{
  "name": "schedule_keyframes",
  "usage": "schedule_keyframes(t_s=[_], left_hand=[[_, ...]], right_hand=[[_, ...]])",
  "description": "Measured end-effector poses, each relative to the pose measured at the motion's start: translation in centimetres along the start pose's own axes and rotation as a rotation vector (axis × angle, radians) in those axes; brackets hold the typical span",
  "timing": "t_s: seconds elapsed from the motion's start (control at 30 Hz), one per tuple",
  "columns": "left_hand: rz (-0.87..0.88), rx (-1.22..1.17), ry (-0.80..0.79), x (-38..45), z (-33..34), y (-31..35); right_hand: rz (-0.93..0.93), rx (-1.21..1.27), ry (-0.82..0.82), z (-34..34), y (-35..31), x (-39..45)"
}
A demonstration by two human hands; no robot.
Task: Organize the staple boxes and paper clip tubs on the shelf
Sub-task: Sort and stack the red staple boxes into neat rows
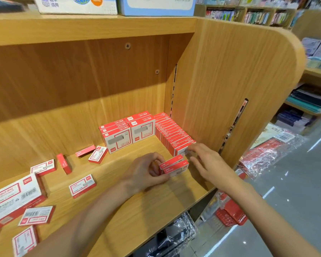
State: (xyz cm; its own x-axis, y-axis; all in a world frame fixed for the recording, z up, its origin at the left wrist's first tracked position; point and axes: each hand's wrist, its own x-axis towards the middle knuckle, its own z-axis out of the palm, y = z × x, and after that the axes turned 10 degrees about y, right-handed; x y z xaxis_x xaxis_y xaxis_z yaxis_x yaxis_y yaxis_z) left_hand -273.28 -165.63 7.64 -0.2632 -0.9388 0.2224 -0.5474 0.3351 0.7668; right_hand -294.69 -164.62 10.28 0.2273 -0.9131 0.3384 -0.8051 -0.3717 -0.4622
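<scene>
My left hand [146, 170] pinches two small red staple boxes [174, 166] standing on edge on the wooden shelf [146, 197]. They sit at the near end of a tight row of red staple boxes [171, 131] lined along the right wall. My right hand [206, 158] reaches in with straight fingers, its fingertips touching the front box of that row. Two larger red-and-white cartons [130, 132] stand at the back. Several loose small boxes [82, 185] lie scattered on the left part of the shelf. No paper clip tubs are visible.
A big flat red-and-white carton [15, 199] lies at the shelf's left edge. The shelf's right side panel [230, 80] stands close to my right hand. Below are plastic-wrapped goods [267, 154] and a red basket [232, 214]. Cardboard boxes [76, 4] sit on the shelf above.
</scene>
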Motion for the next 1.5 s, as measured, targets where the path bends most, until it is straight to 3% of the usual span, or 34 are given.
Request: schedule_keyframes(t_s=[0.17, 0.33, 0.43, 0.6, 0.77, 0.9, 1.1, 1.5], left_hand=[[0.019, 0.003, -0.002, 0.3, 0.4, 0.7], [-0.022, -0.142, 0.027, 0.9, 2.0, 1.8], [-0.097, -0.178, 0.093, 1.7, 3.5, 2.5], [-0.147, -0.059, 0.132, 2.6, 4.2, 2.8], [-0.134, -0.126, 0.100, 2.4, 3.9, 2.0], [-0.254, -0.221, 0.244, 2.4, 4.0, 1.2], [-0.165, 0.009, 0.255, 3.7, 4.7, 1.2], [-0.102, 0.157, 0.254, 4.1, 4.5, -0.8]], right_hand=[[0.050, 0.007, -0.062, -0.3, 0.8, 0.6], [0.077, 0.090, -0.069, -0.8, 0.6, 0.5], [0.025, -0.058, -0.124, -0.5, 1.2, -0.1], [-0.171, -0.421, 0.097, 1.7, 1.7, -0.9], [-0.208, -0.464, 0.194, 1.8, 1.6, 0.0], [-0.160, -0.444, 0.198, 1.9, 1.3, 0.1], [-0.115, -0.475, 0.174, 1.9, 1.4, -0.3], [-0.146, -0.340, 0.306, 3.6, 2.7, -0.5]])
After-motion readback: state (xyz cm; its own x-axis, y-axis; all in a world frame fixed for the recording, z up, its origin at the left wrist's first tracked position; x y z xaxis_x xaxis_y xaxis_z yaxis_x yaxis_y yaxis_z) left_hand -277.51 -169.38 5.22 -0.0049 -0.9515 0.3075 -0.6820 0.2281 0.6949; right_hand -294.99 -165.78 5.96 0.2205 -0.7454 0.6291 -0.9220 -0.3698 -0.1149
